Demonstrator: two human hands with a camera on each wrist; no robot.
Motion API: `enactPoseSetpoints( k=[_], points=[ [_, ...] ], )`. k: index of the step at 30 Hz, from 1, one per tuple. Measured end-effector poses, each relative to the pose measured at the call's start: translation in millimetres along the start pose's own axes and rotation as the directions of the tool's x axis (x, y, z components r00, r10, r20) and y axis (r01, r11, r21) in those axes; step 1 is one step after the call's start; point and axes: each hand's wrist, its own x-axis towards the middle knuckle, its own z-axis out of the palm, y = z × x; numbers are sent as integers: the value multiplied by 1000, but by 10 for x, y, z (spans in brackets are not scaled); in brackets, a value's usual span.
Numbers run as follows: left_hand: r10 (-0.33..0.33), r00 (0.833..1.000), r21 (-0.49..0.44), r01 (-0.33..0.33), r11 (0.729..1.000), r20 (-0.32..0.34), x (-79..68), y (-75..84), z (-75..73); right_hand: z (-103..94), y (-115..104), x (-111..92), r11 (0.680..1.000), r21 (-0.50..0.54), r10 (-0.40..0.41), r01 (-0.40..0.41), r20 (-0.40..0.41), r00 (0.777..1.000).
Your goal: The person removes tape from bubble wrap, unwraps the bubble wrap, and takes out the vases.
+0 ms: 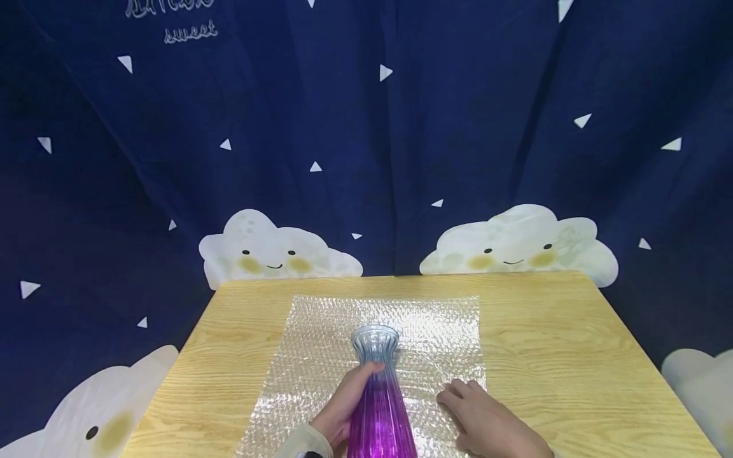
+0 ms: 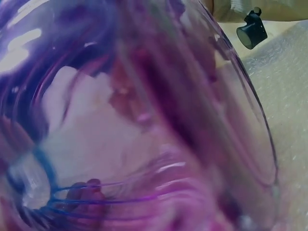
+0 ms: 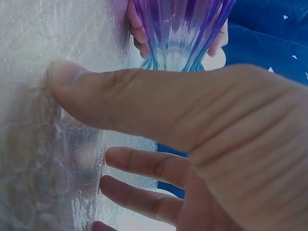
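A fluted glass vase [image 1: 382,407], clear bluish at the flared mouth and purple lower down, tilts over a sheet of bubble wrap [image 1: 321,331]. My left hand [image 1: 350,397] grips it round the neck, thumb across the front. Purple glass of the vase [image 2: 159,120] fills most of the left wrist view and hides that hand's grip. To the right of the vase, my right hand [image 1: 487,416] rests on the bubble wrap near its right edge. In the right wrist view its thumb [image 3: 91,91] and fingertips touch the wrap, with the fingers spread and nearly straight.
The bubble wrap lies spread on a light wood-grain table [image 1: 550,331] with rounded far corners. Behind the table hangs a dark blue curtain [image 1: 343,114] with white triangles and smiling clouds. A small black device [image 2: 251,30] shows on a wrist in the left wrist view.
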Motion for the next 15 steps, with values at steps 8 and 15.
enactPoseSetpoints(
  k=[8,15],
  points=[
    [37,999,20,-36,999,-31,4,27,41,-27,11,-9,1000,-24,4,-4,-11,1000],
    [45,998,60,-43,997,-47,-26,78,42,5,9,4,1000,12,16,-15,-3,1000]
  ],
)
